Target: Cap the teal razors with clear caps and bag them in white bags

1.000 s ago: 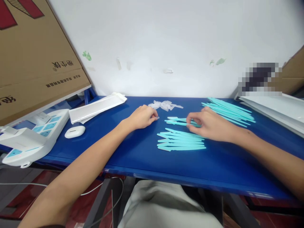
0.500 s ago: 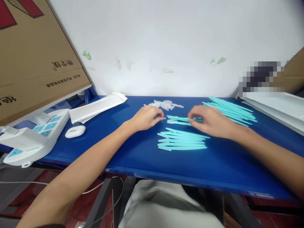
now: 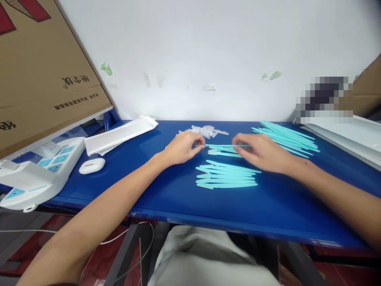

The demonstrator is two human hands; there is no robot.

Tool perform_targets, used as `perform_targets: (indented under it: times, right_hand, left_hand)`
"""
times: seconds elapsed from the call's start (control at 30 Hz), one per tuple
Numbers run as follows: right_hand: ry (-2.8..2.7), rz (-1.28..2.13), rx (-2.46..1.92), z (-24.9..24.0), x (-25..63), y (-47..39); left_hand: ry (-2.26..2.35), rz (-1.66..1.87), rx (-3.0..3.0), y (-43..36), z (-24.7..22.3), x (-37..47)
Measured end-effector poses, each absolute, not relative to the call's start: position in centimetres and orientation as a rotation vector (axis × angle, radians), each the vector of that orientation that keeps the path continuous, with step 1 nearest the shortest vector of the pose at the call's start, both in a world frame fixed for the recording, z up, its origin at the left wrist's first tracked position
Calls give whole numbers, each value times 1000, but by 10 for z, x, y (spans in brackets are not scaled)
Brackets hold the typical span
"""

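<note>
Shifted left since the earlier frame, one stick [image 3: 220,145] is held crosswise over the bench [image 3: 178,194], clamped by fingers of the right hand [image 3: 263,153]; its left tip is met by the left hand [image 3: 183,148], fingers together, hold hidden.

Cardboard box [image 3: 38,51] left of left hand [image 3: 184,147] bore upside-down Chinese print [image 3: 76,81], seemingly 绝尘侠 with ®; smaller line [image 3: 76,101] was illegible
</note>
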State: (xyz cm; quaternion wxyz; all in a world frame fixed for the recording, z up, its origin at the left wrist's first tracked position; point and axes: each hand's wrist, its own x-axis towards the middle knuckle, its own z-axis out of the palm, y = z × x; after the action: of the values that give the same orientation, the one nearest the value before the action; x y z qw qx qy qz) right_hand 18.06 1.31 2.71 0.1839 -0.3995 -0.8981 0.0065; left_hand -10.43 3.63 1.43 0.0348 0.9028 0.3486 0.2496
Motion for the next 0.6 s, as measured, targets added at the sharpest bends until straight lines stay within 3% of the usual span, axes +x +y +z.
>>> perform_targets:
  times: [0.2,0.37,0.6]
  right_hand:
    - [-2503,53,-1068,25,173,6]
    - [-2476,40,-1014,25,169,1]
    - [-2610,-35,-1147,19,173,7]
  left_hand:
    - [975,899,2727,26,16,-93]
    - [878,800,2824,20,17,-87]
    - [1381,413,3039,47,21,-122]
